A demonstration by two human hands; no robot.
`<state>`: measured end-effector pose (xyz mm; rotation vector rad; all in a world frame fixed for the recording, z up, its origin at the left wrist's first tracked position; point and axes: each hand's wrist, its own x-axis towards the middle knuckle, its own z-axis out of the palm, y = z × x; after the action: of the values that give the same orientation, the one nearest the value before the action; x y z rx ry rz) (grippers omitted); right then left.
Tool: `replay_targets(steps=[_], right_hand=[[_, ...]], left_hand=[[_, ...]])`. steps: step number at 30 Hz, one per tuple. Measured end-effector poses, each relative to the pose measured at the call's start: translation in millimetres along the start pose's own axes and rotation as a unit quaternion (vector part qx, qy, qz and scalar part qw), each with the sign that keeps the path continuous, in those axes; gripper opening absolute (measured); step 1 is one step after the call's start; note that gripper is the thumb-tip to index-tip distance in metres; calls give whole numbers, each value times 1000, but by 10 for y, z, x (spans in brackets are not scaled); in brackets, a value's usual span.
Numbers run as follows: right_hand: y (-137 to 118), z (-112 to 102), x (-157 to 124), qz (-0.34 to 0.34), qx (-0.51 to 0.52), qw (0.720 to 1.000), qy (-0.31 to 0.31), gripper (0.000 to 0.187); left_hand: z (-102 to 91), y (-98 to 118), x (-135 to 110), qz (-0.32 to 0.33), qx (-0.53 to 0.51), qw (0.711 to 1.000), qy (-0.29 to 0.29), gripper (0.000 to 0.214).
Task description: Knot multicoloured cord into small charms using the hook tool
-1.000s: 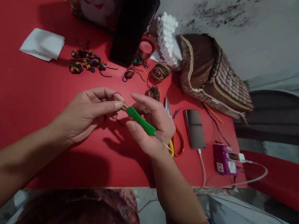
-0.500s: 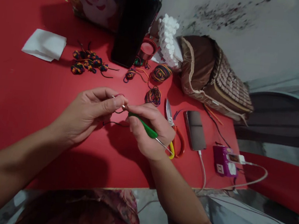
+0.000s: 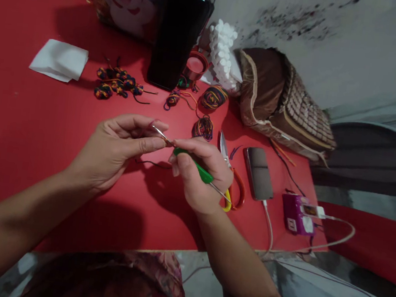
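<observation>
A crochet hook (image 3: pixel 202 173) with a green handle lies in my right hand (image 3: pixel 204 175), whose fingers are closed round it. Its metal tip points up and left, close to the fingertips of my left hand (image 3: pixel 121 146). My left hand is pinched on dark yarn (image 3: pixel 154 164), with a strand over its index finger and a loose tail below. The stitches between the hands are too small to make out. Beyond the hands lie two multicoloured yarn balls (image 3: pixel 203 127), a small yarn bundle (image 3: pixel 173 98) and several knotted yarn pieces (image 3: pixel 117 83).
Right of my right hand are scissors (image 3: pixel 238 187) and a phone (image 3: pixel 259 173) on a white cable. A purple box (image 3: pixel 296 213) stands near the table's right edge. Behind are a black upright object (image 3: pixel 179 35), a brown bag (image 3: pixel 284 91) and folded white paper (image 3: pixel 60 60).
My right hand has shifted slightly right and the hook with it. More of the hook's metal shaft now shows over my left fingertips, and the left fingers have opened slightly apart.
</observation>
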<state>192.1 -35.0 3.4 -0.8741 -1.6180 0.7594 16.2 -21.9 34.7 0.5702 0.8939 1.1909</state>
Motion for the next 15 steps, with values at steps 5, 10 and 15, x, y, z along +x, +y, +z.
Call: replay_targets(steps=[5,10,15], right_hand=[[-23,4,17,-14,9,1000,6,19],[-60,30,21,-17,-54,998,10,18],[-87,89,4,-45,-133,990,11,19]], left_hand=[[-14,4,2,15,27,1000,0,29],[-15,-55,-12,63,57,996,18,29],[-3,-119,-24,55,58,996,39,33]])
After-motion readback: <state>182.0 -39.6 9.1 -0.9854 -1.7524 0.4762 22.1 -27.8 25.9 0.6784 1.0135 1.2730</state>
